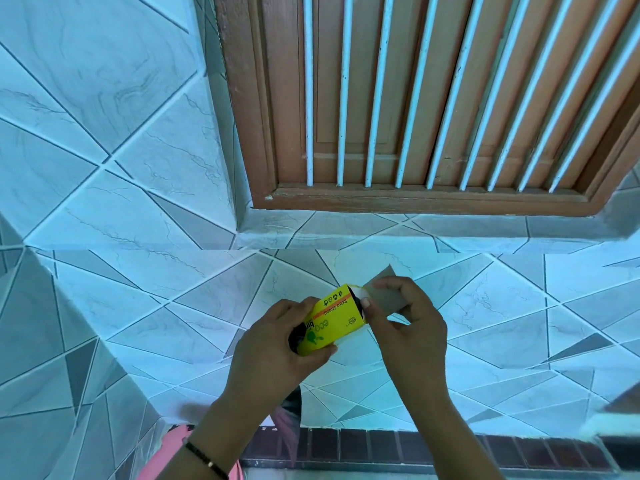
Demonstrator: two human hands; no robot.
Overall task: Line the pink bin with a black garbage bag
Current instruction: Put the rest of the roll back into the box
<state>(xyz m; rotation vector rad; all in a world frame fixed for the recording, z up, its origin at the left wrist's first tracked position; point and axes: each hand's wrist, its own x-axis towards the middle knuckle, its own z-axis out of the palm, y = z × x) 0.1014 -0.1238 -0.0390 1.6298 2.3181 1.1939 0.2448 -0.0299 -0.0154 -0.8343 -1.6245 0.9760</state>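
A roll of black garbage bags (pixel 330 320) wrapped in a yellow paper label sits between both hands in front of the tiled wall. My left hand (pixel 277 344) grips the roll's lower end. My right hand (pixel 405 317) pinches a grey flap (pixel 388 289) of the wrapper at the roll's upper end. The pink bin (pixel 169 448) shows only as a pink edge at the bottom, under my left forearm. A dark strip (pixel 292 403) hangs below my left hand.
A pale tiled wall (pixel 121 168) fills the view. A brown wooden window frame with white bars (pixel 415 98) stands above the hands. A dark brick-patterned band (pixel 415 448) runs along the bottom right.
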